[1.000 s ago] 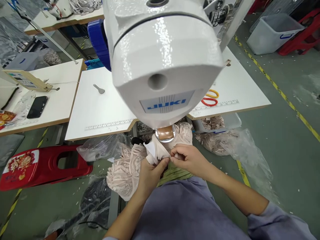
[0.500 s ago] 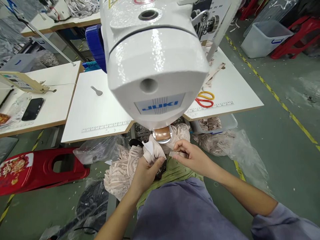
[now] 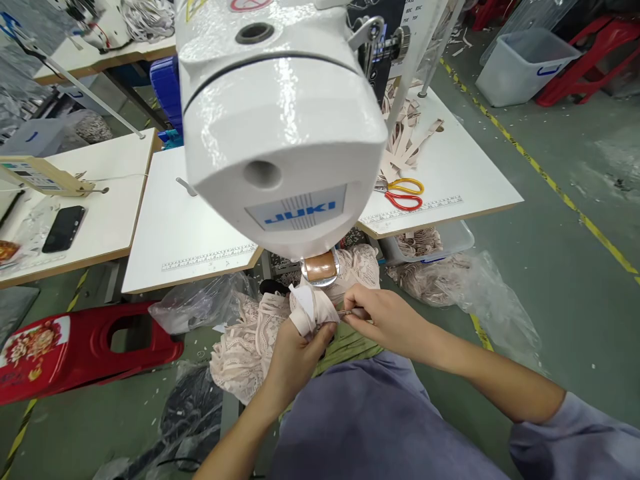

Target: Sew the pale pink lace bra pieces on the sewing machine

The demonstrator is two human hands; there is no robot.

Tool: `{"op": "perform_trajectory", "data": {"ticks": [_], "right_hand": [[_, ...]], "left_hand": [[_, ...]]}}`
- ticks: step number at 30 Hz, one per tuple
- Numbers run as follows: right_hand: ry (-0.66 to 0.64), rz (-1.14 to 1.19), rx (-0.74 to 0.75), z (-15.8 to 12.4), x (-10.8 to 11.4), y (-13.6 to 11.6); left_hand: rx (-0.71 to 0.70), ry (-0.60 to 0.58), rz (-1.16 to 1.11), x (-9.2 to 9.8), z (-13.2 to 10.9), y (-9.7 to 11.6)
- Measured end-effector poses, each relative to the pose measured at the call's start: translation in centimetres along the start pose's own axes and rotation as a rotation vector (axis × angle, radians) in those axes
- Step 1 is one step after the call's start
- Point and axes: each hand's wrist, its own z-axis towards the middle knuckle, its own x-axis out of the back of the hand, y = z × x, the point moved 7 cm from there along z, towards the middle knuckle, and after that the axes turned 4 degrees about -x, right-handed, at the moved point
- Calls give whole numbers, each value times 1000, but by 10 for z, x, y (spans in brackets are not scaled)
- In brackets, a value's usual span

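My left hand point(image 3: 294, 352) is closed round a folded piece of pale beige fabric point(image 3: 314, 312), with a white corner sticking up on its left side. Close on its right, my right hand point(image 3: 387, 321) pinches a short narrow beige strap point(image 3: 353, 312) between thumb and fingers. The strap's near end reaches the fabric's right edge; whether they are joined I cannot tell. Beneath and left of my left hand hangs a big heap of beige lace trim point(image 3: 240, 360). Just above my hands is the rounded end of a white sewing machine point(image 3: 285, 133).
Scissors point(image 3: 405, 193) with yellow and red handles lie on the right white tabletop point(image 3: 465, 167), near loose beige strips point(image 3: 403, 150). A plastic bin point(image 3: 457, 237) of beige pieces sits under that edge. A red stool point(image 3: 90, 347) stands left, below the left tabletop point(image 3: 195, 233).
My right hand has moved left with the strap, up to the fabric. My left hand has shifted slightly right and down. The camera view has moved a little.
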Motion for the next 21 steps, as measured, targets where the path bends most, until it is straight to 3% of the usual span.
{"op": "perform_trajectory", "data": {"ticks": [6,11,21], "right_hand": [[-43,-1,-66,4,2,1],[-59,-8,22,7,4,0],[-135,422,-179,6,-7,15]], "left_hand": [[21,15,3,4,2,0],[20,23,-41,7,0,-4],[39,39,-67,7,-2,-4]]}}
